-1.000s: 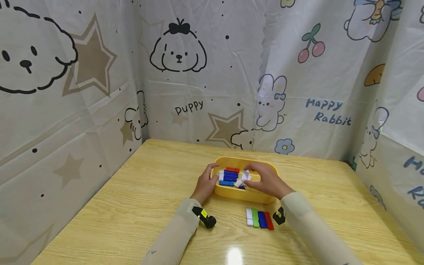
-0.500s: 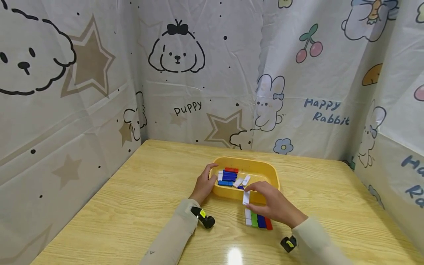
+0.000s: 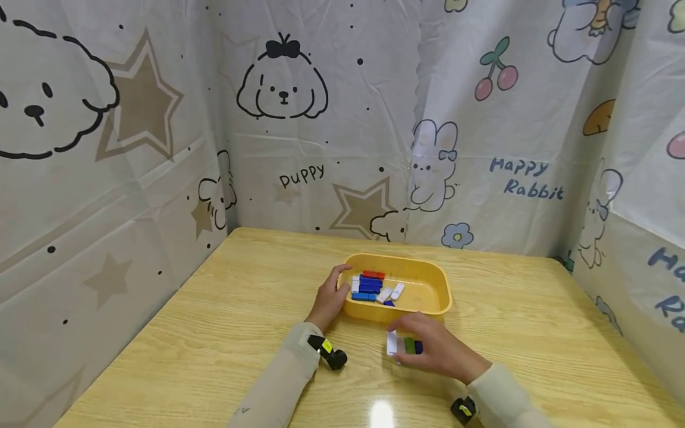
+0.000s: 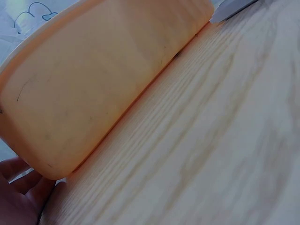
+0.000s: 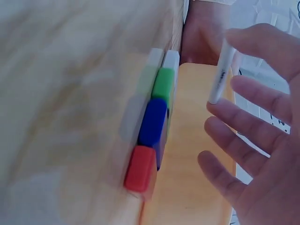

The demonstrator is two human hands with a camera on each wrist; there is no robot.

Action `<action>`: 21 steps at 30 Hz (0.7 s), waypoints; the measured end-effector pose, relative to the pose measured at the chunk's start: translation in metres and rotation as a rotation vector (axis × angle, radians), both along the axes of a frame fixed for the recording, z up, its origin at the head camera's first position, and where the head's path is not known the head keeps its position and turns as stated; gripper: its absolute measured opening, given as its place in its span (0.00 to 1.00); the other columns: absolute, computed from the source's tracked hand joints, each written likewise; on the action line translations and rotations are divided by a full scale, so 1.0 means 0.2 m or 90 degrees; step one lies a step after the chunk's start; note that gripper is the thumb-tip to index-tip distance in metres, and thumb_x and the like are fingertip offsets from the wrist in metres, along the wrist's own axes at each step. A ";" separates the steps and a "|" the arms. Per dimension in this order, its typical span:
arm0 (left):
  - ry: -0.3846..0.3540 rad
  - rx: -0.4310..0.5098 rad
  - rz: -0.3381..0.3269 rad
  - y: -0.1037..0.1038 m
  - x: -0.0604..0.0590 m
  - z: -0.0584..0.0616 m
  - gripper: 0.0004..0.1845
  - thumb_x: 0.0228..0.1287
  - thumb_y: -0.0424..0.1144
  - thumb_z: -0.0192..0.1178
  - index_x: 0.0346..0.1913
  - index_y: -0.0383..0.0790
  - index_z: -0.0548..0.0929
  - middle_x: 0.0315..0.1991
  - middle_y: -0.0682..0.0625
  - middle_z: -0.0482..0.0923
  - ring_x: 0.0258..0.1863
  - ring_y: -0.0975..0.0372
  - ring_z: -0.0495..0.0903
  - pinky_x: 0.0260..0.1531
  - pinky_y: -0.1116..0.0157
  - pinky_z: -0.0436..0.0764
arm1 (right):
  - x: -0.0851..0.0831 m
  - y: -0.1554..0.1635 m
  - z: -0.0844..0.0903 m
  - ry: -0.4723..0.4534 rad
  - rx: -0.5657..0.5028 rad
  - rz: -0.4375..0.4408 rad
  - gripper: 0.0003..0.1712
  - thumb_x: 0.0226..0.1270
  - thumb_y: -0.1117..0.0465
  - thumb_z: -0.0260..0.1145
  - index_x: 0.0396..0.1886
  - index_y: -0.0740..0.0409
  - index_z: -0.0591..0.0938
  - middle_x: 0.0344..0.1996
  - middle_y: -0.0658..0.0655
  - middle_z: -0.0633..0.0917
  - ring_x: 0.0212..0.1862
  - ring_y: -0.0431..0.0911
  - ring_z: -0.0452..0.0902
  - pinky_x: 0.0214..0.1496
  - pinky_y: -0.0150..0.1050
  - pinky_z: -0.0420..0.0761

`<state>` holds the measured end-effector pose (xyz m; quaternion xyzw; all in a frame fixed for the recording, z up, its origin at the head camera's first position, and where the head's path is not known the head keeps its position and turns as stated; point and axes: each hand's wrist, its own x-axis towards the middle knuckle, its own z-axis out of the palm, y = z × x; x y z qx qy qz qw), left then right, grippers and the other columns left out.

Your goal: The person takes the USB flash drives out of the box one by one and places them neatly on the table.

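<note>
On the tabletop: a pale wooden table point(image 3: 214, 333) stands inside walls of cartoon-printed plastic sheet point(image 3: 134, 148).
Left hand: the left hand point(image 3: 329, 300) grips the near-left rim of the yellow plastic tub point(image 3: 436, 285), thumb over the edge and fingers curled on the outer wall; judged, it steadies the tub so it cannot slide. The left wrist view shows only that wall and a few fingertips point(image 4: 18, 187) low at its corner.
Right hand: the right hand point(image 3: 430, 351) hovers low over the row of small coloured blocks point(image 3: 407, 346) on the table, just in front of the tub. Its thumb and forefinger pinch a thin white block point(image 5: 220, 70); the other fingers point(image 5: 253, 129) are spread and loose.
Held block: it sits at the left end of the row, beside the white one there; whether it touches the table cannot be told.
Row: white, green, blue and red blocks point(image 5: 152, 129) lie side by side, touching, apparently kept in line as an ordered set.
Tub contents: red, blue and white blocks point(image 3: 374, 285) lie heaped in the left half; the right half shows bare yellow floor.
Wrists: small black cameras point(image 3: 329, 352) are strapped over beige sleeves.
</note>
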<state>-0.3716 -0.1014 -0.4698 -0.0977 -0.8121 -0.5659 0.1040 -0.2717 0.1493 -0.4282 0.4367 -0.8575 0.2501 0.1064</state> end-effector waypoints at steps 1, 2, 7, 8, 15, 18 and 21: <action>0.000 0.000 0.001 0.00 0.00 0.00 0.24 0.64 0.37 0.48 0.65 0.47 0.70 0.69 0.47 0.65 0.68 0.52 0.63 0.66 0.47 0.60 | 0.00 0.00 -0.01 -0.001 0.006 0.000 0.23 0.58 0.49 0.71 0.52 0.51 0.79 0.49 0.45 0.81 0.50 0.41 0.76 0.53 0.42 0.78; 0.000 0.000 0.002 0.00 0.00 0.00 0.24 0.64 0.37 0.48 0.64 0.47 0.70 0.69 0.47 0.65 0.67 0.52 0.63 0.66 0.47 0.61 | 0.00 0.00 -0.01 -0.006 0.013 -0.002 0.23 0.59 0.49 0.71 0.52 0.52 0.79 0.50 0.45 0.81 0.51 0.41 0.75 0.54 0.42 0.77; 0.002 0.002 0.002 0.00 0.00 -0.01 0.24 0.64 0.37 0.48 0.64 0.49 0.71 0.69 0.47 0.65 0.66 0.53 0.65 0.65 0.48 0.62 | 0.00 0.00 -0.01 -0.056 0.042 -0.026 0.24 0.60 0.48 0.70 0.54 0.52 0.79 0.51 0.44 0.80 0.53 0.41 0.74 0.55 0.45 0.76; 0.004 0.003 0.001 0.00 0.00 -0.01 0.24 0.64 0.36 0.48 0.64 0.49 0.71 0.69 0.47 0.65 0.66 0.54 0.65 0.65 0.48 0.62 | 0.00 0.00 -0.01 -0.066 0.048 -0.029 0.24 0.60 0.48 0.70 0.54 0.52 0.79 0.52 0.44 0.80 0.53 0.41 0.74 0.55 0.45 0.76; 0.009 -0.001 0.005 0.00 0.00 -0.01 0.25 0.63 0.38 0.47 0.64 0.50 0.71 0.69 0.47 0.64 0.67 0.54 0.64 0.65 0.48 0.62 | -0.01 0.00 -0.01 -0.124 0.084 -0.053 0.26 0.59 0.46 0.70 0.55 0.49 0.79 0.52 0.42 0.80 0.53 0.42 0.73 0.56 0.46 0.74; 0.010 0.000 0.002 0.00 0.00 -0.02 0.25 0.63 0.38 0.47 0.64 0.50 0.71 0.69 0.47 0.64 0.67 0.54 0.64 0.65 0.48 0.62 | -0.01 -0.01 -0.01 -0.124 0.094 -0.054 0.26 0.59 0.44 0.69 0.55 0.49 0.79 0.51 0.42 0.80 0.53 0.42 0.73 0.55 0.46 0.74; 0.010 0.002 0.001 0.00 0.00 -0.02 0.25 0.63 0.37 0.47 0.64 0.50 0.71 0.69 0.47 0.64 0.67 0.54 0.64 0.65 0.48 0.62 | -0.02 -0.01 -0.02 -0.116 0.103 -0.056 0.27 0.58 0.44 0.69 0.54 0.49 0.80 0.51 0.42 0.81 0.52 0.42 0.73 0.55 0.46 0.74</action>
